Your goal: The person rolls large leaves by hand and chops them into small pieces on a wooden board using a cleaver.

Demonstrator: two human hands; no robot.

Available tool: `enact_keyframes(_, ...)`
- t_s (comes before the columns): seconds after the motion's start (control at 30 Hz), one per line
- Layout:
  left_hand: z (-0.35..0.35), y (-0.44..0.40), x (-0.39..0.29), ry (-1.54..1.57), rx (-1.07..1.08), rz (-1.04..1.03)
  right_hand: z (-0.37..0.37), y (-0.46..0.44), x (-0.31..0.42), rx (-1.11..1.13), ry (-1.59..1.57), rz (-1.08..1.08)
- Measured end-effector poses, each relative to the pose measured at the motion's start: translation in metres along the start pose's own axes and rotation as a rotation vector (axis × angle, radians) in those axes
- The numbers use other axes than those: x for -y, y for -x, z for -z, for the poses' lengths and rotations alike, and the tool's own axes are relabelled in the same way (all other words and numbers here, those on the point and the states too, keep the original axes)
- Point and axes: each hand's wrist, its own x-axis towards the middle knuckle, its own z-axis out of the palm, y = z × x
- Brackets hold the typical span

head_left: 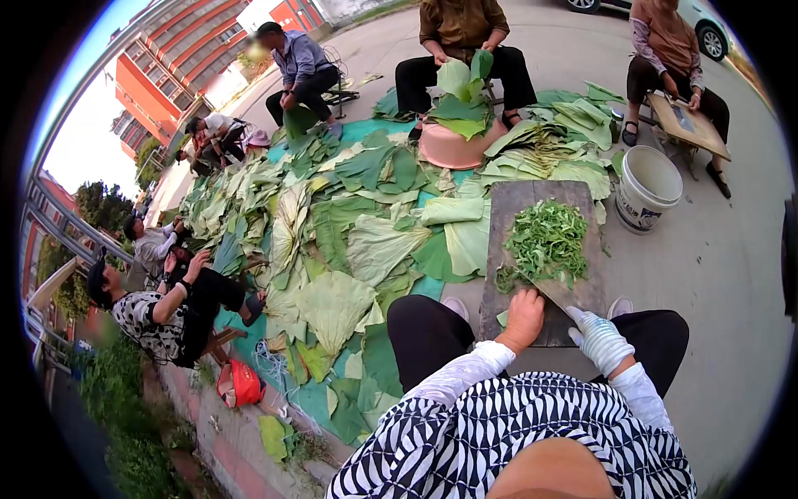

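Observation:
A dark wooden board (544,328) lies between my knees, with a heap of shredded green leaves (549,241) on its upper part. My left hand (523,318) is bare and rests on the board below the heap, its fingers closed over something I cannot make out. On the right, my right hand (602,339) wears a white striped glove and is closed around the handle end of a knife. The knife's blade (555,293) points up and left, its tip at the shreds near my left fingers. A small green piece lies left of my left hand.
Large green leaves (332,308) spread over a teal sheet (320,399) to the left. A pink basin (457,148) and white bucket (648,187) stand beyond the board. Several people sit around, one at the right with a board (686,125). A red bag (239,384) lies lower left.

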Motion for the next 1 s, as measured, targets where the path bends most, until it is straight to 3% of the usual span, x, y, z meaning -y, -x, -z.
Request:
enact_keyframes(0.3, -0.005, 0.008, 0.007, 0.011, -0.017, -0.057, -0.025, -0.01, -0.003, -0.077, -0.031, 0.075)
enact_keyframes(0.43, -0.011, 0.01, 0.01, 0.085, -0.061, -0.011, -0.018, -0.013, 0.005, 0.078, -0.008, 0.004)
enact_keyframes(0.5, -0.012, 0.013, 0.012, 0.116, -0.064, -0.002, -0.033, -0.012, -0.015, -0.063, -0.092, 0.103)
enact_keyframes(0.67, -0.011, 0.011, 0.009, 0.124, -0.099, -0.021, -0.03, -0.016, -0.013, 0.011, -0.191, -0.046)
enact_keyframes(0.77, -0.001, 0.01, 0.003, 0.111, -0.107, 0.006, -0.024, -0.014, -0.01, -0.017, -0.021, 0.036)
enact_keyframes(1.0, -0.004, 0.007, 0.006, 0.155, -0.022, 0.003, -0.006, -0.012, 0.001, -0.05, -0.003, 0.057)
